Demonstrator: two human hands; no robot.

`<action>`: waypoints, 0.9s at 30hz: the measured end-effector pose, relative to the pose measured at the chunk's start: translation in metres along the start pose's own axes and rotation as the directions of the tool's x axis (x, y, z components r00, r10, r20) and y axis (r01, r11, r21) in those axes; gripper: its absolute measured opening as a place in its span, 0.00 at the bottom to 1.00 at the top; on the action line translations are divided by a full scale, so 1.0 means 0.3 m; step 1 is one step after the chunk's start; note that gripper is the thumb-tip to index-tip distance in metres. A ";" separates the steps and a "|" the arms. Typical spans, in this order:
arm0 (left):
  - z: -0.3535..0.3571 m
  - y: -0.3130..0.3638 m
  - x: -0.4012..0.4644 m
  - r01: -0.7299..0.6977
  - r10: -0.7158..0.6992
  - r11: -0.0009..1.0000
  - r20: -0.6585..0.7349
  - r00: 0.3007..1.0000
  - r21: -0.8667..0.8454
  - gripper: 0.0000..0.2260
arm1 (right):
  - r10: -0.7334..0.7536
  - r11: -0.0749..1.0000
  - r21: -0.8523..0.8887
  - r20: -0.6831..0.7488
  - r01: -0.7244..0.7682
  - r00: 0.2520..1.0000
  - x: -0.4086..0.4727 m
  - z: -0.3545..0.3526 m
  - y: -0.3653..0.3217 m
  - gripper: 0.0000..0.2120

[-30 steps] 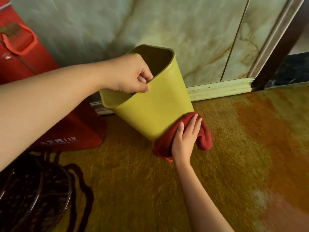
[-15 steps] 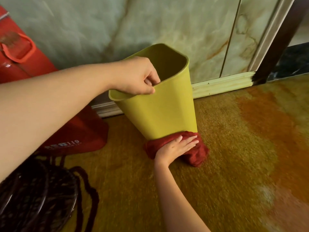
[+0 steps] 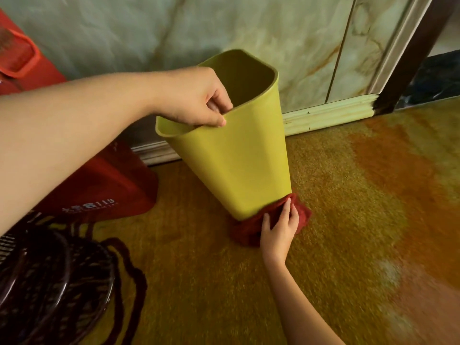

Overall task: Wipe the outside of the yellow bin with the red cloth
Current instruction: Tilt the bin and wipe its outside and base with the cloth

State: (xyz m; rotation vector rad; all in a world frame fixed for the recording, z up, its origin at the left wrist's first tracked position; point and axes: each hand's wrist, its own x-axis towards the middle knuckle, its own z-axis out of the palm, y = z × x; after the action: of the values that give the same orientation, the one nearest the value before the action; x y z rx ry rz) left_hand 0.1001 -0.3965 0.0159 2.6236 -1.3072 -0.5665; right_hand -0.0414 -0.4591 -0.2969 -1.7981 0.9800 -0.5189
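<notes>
The yellow bin (image 3: 239,158) stands on the carpet close to the wall, leaning a little to the left, its open top facing up. My left hand (image 3: 199,95) pinches the near rim, fingers inside and thumb outside. The red cloth (image 3: 302,215) is bunched against the bin's bottom edge where it meets the floor. My right hand (image 3: 280,226) lies on the cloth and presses it to the base, fingers pointing up toward the bin wall. Part of the cloth is hidden under the hand.
A red box (image 3: 99,188) with white print stands left of the bin by the wall. A dark woven basket (image 3: 49,282) sits at the lower left. Marble wall panels and a pale skirting board (image 3: 328,113) run behind; a dark door frame (image 3: 410,58) is at the right.
The bin has tipped back toward upright. My right hand slid the cloth down the side to the bin's bottom edge and turned so the fingers point upward.
</notes>
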 end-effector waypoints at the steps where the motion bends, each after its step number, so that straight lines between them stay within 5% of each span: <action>1: 0.001 0.000 -0.007 0.005 -0.005 1.000 -0.008 1.000 -0.006 0.07 | 0.016 0.999 -0.045 0.056 -0.013 0.998 -0.002 -0.026 0.000 0.33; 6: 0.045 0.000 -0.028 0.019 -0.024 0.999 -0.186 0.982 -0.026 0.10 | 0.161 0.983 -0.119 0.227 -0.137 0.960 0.004 -0.119 -0.094 0.36; 11: 0.113 0.030 -0.050 -0.009 -0.013 0.998 -0.396 0.918 -0.055 0.11 | 0.212 0.974 -0.030 0.455 -0.223 0.865 -0.061 -0.208 -0.182 0.17; 14: 0.148 0.032 -0.071 -0.033 0.016 0.999 -0.381 0.924 -0.036 0.12 | 0.204 0.952 0.075 0.570 -0.298 0.796 -0.096 -0.249 -0.241 0.13; 24: 0.255 0.078 -0.118 -0.095 0.038 0.985 -0.352 0.935 -0.144 0.12 | -0.018 0.999 0.042 0.700 -0.017 0.714 -0.209 -0.355 -0.349 0.26; 27: 0.302 0.031 -0.245 -0.141 -0.011 0.963 -0.556 0.831 -0.231 0.16 | -0.058 0.998 0.018 0.708 0.064 0.704 -0.234 -0.366 -0.374 0.27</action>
State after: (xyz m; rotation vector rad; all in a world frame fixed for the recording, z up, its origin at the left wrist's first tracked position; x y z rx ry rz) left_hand 0.0170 -0.3412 -0.0448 2.2567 -1.0403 0.0482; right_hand -0.1173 -0.4422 -0.1435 -1.8115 0.3714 0.1671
